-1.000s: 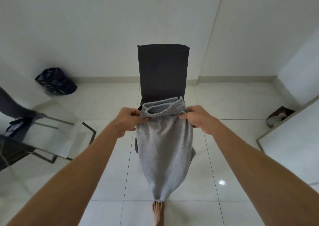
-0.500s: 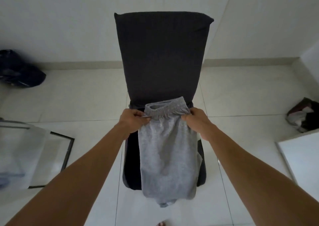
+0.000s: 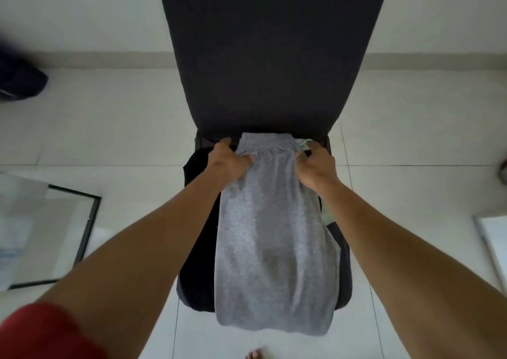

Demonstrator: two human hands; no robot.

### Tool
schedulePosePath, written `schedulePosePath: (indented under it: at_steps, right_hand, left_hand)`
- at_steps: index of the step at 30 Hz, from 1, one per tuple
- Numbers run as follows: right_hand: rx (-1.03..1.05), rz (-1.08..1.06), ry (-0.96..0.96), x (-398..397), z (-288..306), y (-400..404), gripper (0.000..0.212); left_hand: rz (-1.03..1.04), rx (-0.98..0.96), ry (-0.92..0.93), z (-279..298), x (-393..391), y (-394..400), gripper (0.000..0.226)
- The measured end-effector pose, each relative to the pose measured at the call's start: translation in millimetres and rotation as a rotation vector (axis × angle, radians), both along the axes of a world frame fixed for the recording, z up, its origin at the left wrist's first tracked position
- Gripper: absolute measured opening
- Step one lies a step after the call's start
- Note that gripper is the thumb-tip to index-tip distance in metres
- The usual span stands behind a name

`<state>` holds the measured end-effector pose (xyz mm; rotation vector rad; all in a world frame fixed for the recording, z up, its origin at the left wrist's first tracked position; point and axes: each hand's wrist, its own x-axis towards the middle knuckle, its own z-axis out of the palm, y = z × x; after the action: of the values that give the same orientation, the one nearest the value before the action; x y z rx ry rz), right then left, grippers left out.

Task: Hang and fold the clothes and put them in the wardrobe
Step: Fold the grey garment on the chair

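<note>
A single head-worn camera looked steeply down from close above the dark fabric-covered chair [image 3: 263,65], whose backrest rose toward 12 o'clock; both forearms entered from 7 and 5 o'clock.

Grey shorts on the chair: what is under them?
The grey shorts lie on the dark chair seat, whose edges show on both sides. A pale scrap peeks out at their right edge. The seat's middle is covered, so anything else there is hidden.
</note>
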<state>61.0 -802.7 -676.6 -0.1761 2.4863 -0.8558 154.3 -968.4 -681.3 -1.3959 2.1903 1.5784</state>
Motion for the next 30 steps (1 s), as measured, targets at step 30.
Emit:
schedulePosePath:
  at_steps: [30]
  right_hand:
    - [-0.081, -0.270, -0.362, 276, -129, 245, 0.075]
  left_hand:
    - [0.168, 0.049, -0.307, -127, 329, 213, 0.074]
